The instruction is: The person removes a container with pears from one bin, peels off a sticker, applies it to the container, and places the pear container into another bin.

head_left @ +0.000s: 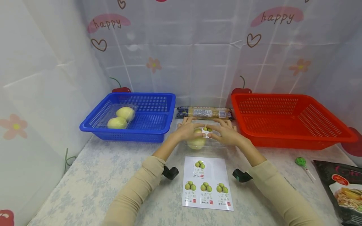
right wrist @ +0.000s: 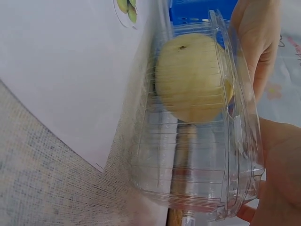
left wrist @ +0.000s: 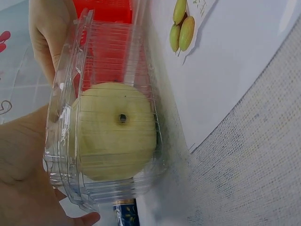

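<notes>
clear thin plastic forms the clamshell box, which lies on the table between the two baskets and just behind the sticker sheet, toward the table's far edge. both hands rest on its lid: the left hand covers the left part with fingers laid over the top, the right hand does the same on the right, and between their fingertips a small pear sticker is pressed onto the lid. whether either hand curls round the box edge cannot be told for certain; the wrist views show palms and fingers lying along the lid rather than clamped.

one yellow-green pear sits in the left part of the box; the right part looks vacant in the right wrist view. handling, as a judgement: the ribbed shell is light, springy and slick, and it will buckle under a hard squeeze, while the pear gives most of the weight and sits off-centre, so the box should tip toward the left end if lifted from the middle. the firmer hold is at the rim flange along the long sides, with support under the pear.

containers: the blue basket near the far left corner holds another clear box with two pears. the red basket toward the far right shows no contents. a wrapped long packet lies along the far edge between them. a dark snack bag lies at the right edge.
</notes>
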`<state>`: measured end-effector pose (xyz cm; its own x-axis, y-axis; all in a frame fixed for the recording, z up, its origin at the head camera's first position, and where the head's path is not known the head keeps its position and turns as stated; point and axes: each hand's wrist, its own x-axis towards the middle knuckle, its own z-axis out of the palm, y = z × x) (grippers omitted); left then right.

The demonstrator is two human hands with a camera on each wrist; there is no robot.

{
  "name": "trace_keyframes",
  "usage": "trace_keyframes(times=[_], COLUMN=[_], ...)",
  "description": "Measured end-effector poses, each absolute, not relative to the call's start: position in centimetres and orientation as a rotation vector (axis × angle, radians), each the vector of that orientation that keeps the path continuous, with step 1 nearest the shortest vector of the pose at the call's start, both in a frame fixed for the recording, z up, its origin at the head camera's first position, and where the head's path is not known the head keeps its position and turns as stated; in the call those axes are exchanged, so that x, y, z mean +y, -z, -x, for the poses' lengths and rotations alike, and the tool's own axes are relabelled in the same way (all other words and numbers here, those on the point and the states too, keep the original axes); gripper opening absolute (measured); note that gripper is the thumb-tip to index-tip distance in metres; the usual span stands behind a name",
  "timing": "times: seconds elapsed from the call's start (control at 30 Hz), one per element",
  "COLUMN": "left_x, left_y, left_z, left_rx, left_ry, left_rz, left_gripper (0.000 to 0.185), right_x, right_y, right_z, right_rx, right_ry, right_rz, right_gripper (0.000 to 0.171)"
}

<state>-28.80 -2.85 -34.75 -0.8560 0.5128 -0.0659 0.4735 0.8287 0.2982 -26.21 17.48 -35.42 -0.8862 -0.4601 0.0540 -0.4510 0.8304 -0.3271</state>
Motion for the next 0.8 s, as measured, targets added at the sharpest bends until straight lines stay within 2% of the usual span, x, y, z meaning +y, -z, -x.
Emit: trace_keyframes(times=[0.27,0.8], left_x=[-2.9,-2.7], left_y=[34.6,34.4], left_z=[28.8,28.9], left_rx=[2.846,2.838], left_ry=[-0.325,-0.303], left_rz=[-0.791,-0.775], left_gripper=[0.055,0.051], right_x=[17.4,17.4], right_y=[35.5,35.2], right_z=[25.6,23.7], right_rx=[2.996,3.051], right_ry=[0.558,0.542], right_rz=[0.712,0.841], right_gripper=[0.053,0.041])
